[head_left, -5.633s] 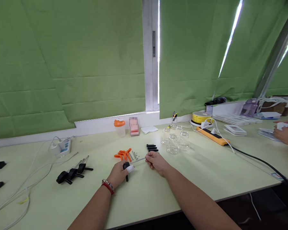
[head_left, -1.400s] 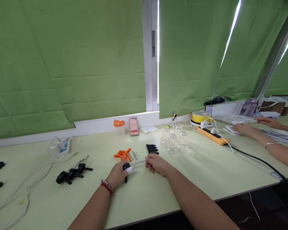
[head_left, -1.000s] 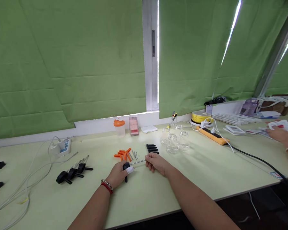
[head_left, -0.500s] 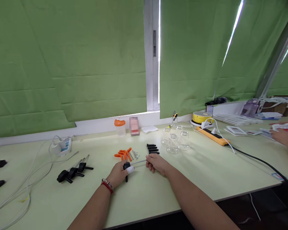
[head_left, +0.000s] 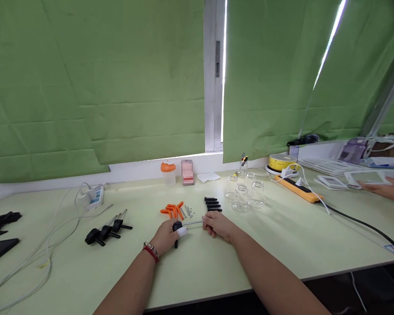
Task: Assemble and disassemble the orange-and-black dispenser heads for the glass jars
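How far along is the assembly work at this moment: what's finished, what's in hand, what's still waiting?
Done, it seems: three black-handled tools with metal shafts lie together at the left. In hand: the left hand grips a black handle while the right hand holds its metal rod. Waiting: orange pieces, loose screws and black sleeves lie just beyond the hands.

My table [head_left: 216, 267] is pale green. On it ahead of me lie orange angle pieces [head_left: 172, 211], small screws [head_left: 188, 211] and a row of black pegs [head_left: 212, 204]. To my left sit finished black-handled tools [head_left: 107, 229], white cables [head_left: 36, 258] and a white power strip [head_left: 93, 195]. To my right stand clear glass jars [head_left: 244, 196] and an orange power strip [head_left: 298, 189].
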Motion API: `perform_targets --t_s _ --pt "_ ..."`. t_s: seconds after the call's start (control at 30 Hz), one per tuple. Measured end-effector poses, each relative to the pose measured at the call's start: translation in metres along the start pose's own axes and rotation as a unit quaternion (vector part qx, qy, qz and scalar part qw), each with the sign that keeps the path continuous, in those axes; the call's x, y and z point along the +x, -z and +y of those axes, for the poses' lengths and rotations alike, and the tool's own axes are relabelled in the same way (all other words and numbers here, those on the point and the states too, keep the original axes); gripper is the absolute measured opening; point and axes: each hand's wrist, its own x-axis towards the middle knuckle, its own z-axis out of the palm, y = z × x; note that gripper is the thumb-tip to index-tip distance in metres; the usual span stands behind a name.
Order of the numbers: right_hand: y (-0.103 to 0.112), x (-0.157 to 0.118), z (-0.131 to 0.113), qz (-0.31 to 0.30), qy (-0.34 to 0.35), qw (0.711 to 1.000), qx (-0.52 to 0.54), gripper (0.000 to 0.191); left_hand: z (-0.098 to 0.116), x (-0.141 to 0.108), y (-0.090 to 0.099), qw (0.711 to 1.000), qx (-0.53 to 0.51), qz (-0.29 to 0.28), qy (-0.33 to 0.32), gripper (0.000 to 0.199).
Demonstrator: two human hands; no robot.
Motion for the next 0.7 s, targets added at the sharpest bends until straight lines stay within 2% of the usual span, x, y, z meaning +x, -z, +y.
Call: perform_targets --t_s 0.27,0.43,0.5,0.57,0.63,0.7 --pt "-0.002 -0.001 -0.002 -0.002 0.002 1.000 -0.007 0.031 -0.005 0.002 -0.001 1.000 0.000 0.006 -0.007 0.032" --pt "-0.003 -0.002 -0.003 0.003 0.001 1.000 -0.015 0.034 0.001 -0.002 -0.001 1.000 0.012 0.022 -0.018 0.033" --pt "-0.005 -0.002 -0.004 0.013 0.002 1.000 -0.017 0.038 0.005 -0.004 0.002 0.997 0.039 0.062 -0.012 0.035" --pt "-0.006 -0.003 -0.006 0.026 0.001 1.000 -0.006 0.039 0.009 -0.005 0.010 0.987 0.081 0.139 0.020 0.037" --pt "-0.007 -0.004 -0.007 0.029 -0.003 1.000 0.012 0.037 0.011 -0.004 0.024 0.959 0.128 0.238 0.087 0.041" --pt "-0.007 -0.004 -0.009 0.018 -0.008 1.000 0.020 0.032 0.009 0.001 0.042 0.916 0.176 0.315 0.176 0.047"
